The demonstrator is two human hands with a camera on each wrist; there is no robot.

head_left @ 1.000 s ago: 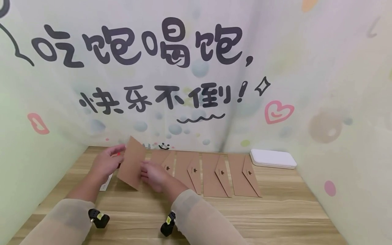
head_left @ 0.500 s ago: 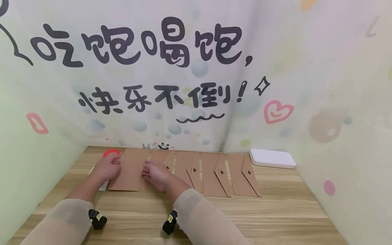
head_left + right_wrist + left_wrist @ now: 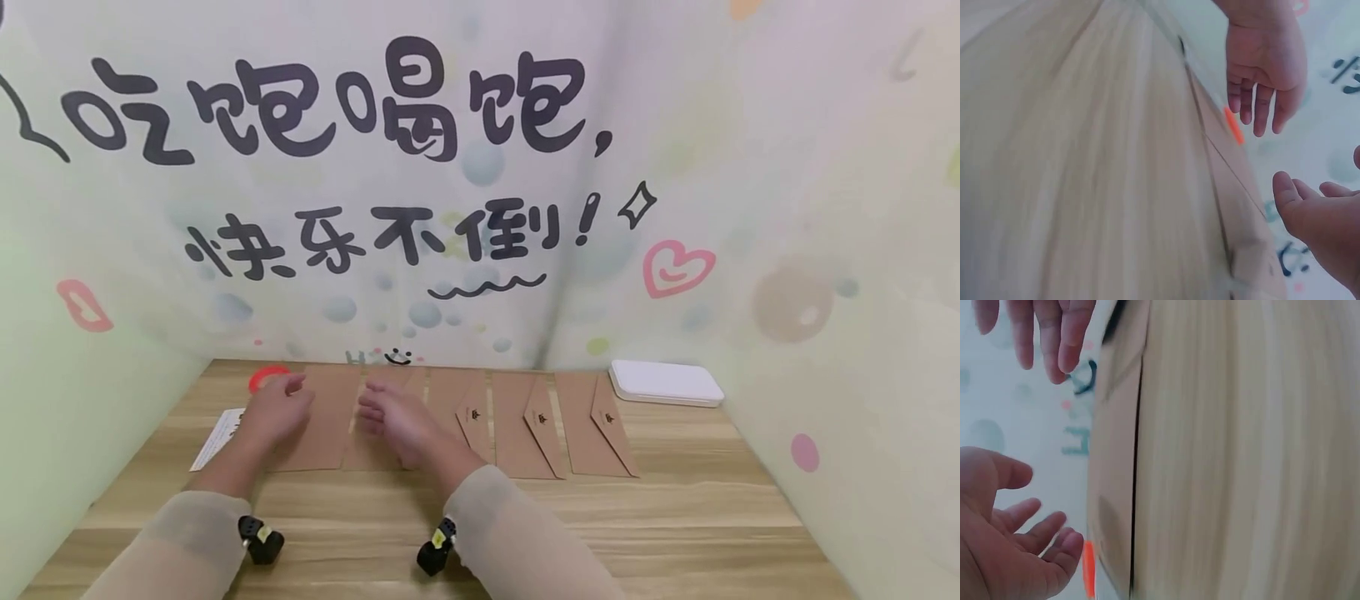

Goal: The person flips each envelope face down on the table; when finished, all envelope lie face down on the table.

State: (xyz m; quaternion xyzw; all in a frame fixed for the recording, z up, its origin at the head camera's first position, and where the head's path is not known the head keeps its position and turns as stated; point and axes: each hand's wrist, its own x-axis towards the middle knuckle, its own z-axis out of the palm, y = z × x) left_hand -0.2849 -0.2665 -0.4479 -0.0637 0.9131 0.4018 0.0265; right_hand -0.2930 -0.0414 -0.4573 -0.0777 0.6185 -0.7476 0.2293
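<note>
In the head view my left hand (image 3: 279, 412) hovers over the left edge of a plain brown envelope (image 3: 330, 425), its fingers loosely bent around no object. My right hand (image 3: 397, 421) is above the neighbouring envelope (image 3: 386, 379), partly covering it, palm turned inward. Both wrist views show the two hands apart and facing each other with bare fingers; the left hand (image 3: 1029, 544) appears low in the left wrist view, the right hand (image 3: 1329, 225) at the right of its own. Three more envelopes with crown-printed flaps, such as the rightmost envelope (image 3: 581, 429), lie in the same row.
A red ring-shaped object (image 3: 264, 377) sits behind my left hand, and a white printed paper (image 3: 216, 437) lies beside my left forearm. At the right end of the row rests a white flat case (image 3: 667, 383). A printed curtain (image 3: 480, 333) hangs along the wooden table's (image 3: 525, 533) back edge.
The plain envelope, held tilted up between both hands a second ago, was laid flat and let go. My right hand has since drawn slightly rightward; more of the white paper shows.
</note>
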